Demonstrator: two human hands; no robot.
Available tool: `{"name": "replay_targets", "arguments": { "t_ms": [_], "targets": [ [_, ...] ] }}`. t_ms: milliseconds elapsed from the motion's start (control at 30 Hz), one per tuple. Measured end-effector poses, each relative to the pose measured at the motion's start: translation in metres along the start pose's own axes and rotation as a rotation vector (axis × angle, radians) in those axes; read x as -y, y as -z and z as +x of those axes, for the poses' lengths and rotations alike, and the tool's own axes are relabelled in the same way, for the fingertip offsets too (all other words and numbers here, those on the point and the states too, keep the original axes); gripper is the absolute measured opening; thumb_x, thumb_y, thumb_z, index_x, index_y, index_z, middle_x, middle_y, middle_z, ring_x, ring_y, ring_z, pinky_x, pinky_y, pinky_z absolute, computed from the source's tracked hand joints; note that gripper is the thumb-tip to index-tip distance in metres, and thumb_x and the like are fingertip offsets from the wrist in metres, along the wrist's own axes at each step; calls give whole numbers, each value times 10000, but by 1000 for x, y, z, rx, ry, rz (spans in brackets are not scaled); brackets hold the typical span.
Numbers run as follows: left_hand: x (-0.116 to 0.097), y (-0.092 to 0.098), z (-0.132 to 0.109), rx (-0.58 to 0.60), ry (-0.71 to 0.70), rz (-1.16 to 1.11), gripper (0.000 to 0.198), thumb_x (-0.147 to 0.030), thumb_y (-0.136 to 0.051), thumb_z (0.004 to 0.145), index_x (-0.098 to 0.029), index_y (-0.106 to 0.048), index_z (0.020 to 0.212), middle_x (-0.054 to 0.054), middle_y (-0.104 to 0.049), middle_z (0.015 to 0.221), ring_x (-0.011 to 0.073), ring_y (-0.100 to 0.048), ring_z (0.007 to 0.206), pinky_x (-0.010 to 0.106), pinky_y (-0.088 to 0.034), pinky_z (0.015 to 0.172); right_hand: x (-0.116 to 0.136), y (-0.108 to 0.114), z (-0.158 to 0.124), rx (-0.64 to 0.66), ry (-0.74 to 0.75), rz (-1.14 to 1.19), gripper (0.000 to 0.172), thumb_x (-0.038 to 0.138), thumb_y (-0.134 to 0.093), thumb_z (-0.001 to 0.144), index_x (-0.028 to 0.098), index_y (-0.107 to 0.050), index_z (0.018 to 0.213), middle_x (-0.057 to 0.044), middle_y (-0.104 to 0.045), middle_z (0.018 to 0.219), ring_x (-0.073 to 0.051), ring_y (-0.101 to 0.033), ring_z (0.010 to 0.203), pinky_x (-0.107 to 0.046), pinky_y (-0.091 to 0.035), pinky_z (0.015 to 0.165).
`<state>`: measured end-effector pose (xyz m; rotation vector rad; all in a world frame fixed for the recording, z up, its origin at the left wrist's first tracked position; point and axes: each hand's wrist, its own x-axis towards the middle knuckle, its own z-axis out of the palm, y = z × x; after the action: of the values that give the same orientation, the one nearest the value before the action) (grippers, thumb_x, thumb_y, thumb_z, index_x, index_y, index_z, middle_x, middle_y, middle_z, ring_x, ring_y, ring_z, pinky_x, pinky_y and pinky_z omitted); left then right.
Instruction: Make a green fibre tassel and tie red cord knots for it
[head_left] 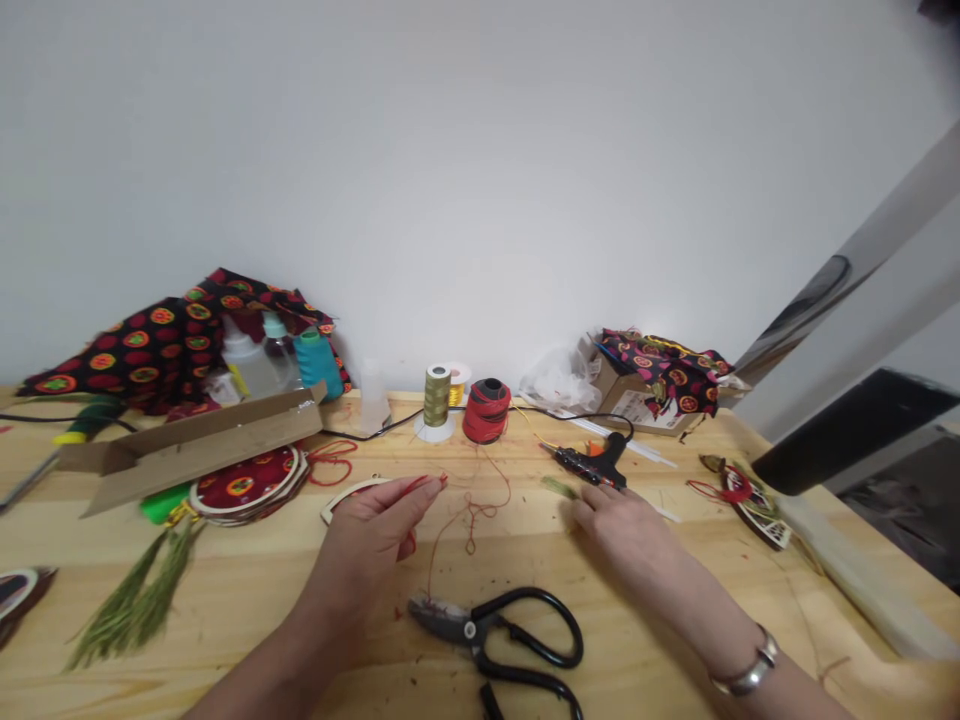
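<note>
My left hand [375, 530] pinches a red cord [420, 485] between thumb and fingertips, with a bit of it looping below the palm. Under that hand lies a pale-rimmed ornament piece [349, 492], mostly covered. My right hand [619, 525], a silver bracelet at its wrist, rests low over the table with fingers curled at a small olive-green tassel [559, 487]; its fingertips are partly hidden. Just beyond is a black glue gun [589, 462]. Black-handled scissors [487, 630] lie in front between the hands, beside a loose thin red thread [471, 515].
Spools of olive thread [436, 398] and red thread [486, 412] stand near the wall. At left are a cardboard tray [210, 445], round ornaments [247, 483] with green tassels [139, 600], and bottles under patterned cloth [150, 345]. A cloth-topped box [645, 405] stands right.
</note>
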<state>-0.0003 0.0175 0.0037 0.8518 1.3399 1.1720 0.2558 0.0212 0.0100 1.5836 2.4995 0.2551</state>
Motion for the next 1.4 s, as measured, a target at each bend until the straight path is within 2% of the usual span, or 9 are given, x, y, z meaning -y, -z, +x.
{"name": "replay_targets", "arguments": {
  "t_ms": [200,400,600,733,967,1067,1233,1300,1400],
  "targets": [
    [0,0,1,0,2,8,356,-438,-735,595,-131,-709,771,-59,-448,507,66,-336,463,186,-251,436,-9,-2,-5,-24,-34,140,208,12,-448,759,160,-588,720,-45,-641,761,-142,-594,667,-232,-368,580],
    [-1,0,-1,3,2,-2,346,-432,-730,603,-135,-710,779,-59,-443,503,68,-330,468,185,-244,437,1,23,-11,56,-89,163,253,0,-417,759,148,-601,669,-58,-601,709,-145,-558,628,-249,-355,571],
    [-1,0,-2,35,-24,-39,301,-409,-725,625,-140,-702,759,-62,-433,529,59,-311,471,177,-240,431,51,34,18,-124,211,460,120,138,-495,835,181,-607,826,-41,-563,851,-148,-528,801,-236,-397,695],
    [-1,0,-2,46,-48,-72,263,-377,-719,638,-140,-702,751,-54,-455,551,55,-305,471,171,-232,419,80,27,43,-208,366,385,150,136,-535,822,186,-573,959,-52,-553,930,-173,-474,873,-270,-396,735],
    [-4,0,-3,34,-42,-75,231,-371,-711,638,-147,-682,685,-70,-402,493,61,-304,448,179,-224,417,94,17,67,-243,418,248,75,120,-507,826,132,-579,844,-90,-557,888,-212,-446,875,-335,-405,735],
    [-6,-1,-4,44,-40,-70,241,-383,-708,634,-146,-676,663,-75,-389,474,63,-302,436,186,-215,418,88,17,67,-257,366,579,129,63,-458,819,139,-556,783,-84,-556,907,-174,-471,877,-305,-415,771],
    [-4,-3,-4,44,-18,-73,277,-412,-706,637,-138,-674,669,-79,-376,460,55,-270,421,183,-188,412,65,25,66,-194,-39,1603,122,249,-484,821,159,-508,742,-22,-568,719,-119,-525,645,-250,-414,601],
    [-2,-4,-4,47,1,-102,280,-412,-713,635,-138,-662,658,-83,-361,461,50,-258,419,181,-177,406,57,29,65,-124,-168,1901,230,377,-531,788,153,-505,744,33,-492,549,-77,-422,465,-197,-305,458],
    [-1,-5,-4,56,37,-143,275,-396,-728,626,-135,-642,630,-88,-348,461,41,-237,409,176,-165,392,56,29,62,-173,-277,2025,331,442,-617,709,158,-458,648,87,-366,468,-34,-251,392,-184,-158,406]
  ]
}}
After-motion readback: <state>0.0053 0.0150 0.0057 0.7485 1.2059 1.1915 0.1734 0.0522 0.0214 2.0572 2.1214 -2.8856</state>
